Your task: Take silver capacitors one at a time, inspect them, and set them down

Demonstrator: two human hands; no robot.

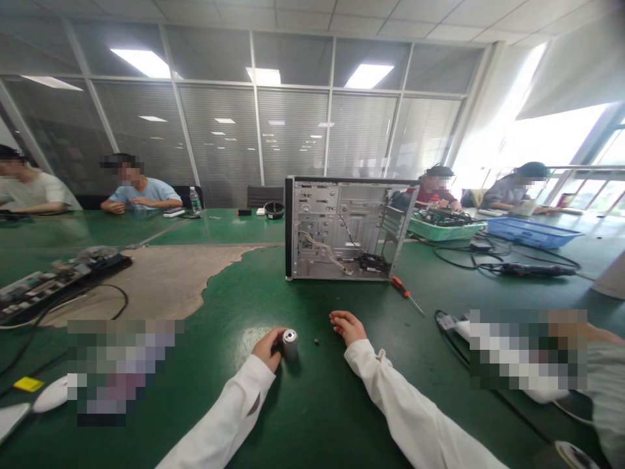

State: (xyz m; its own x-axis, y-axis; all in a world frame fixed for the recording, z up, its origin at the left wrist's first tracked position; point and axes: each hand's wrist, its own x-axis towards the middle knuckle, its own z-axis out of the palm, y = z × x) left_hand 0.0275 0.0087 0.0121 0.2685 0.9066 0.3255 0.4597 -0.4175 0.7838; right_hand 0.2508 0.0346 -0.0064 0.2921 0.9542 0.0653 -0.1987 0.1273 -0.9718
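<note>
A grey metal cylinder (290,346) stands upright on the green table, with a dark hole in its light top. The fingers of my left hand (268,346) close around its left side; some fingertips are hidden behind it. To the right of the cylinder lies a tiny dark round piece (316,342), too small to name. My right hand (348,327) hovers just beyond that piece, fingers loosely bent and apart, nothing visible in them. Farther back stands an open computer case (336,228) with loose wires and a black fan inside. An orange-handled screwdriver (401,287) lies by its right corner.
On the left, a long power strip (58,280) and cables lie near a bare brown patch (170,280). Green (446,231) and blue (532,232) baskets stand at the back right among black cables. Several people sit around the table; another person's arm (605,371) reaches in at right.
</note>
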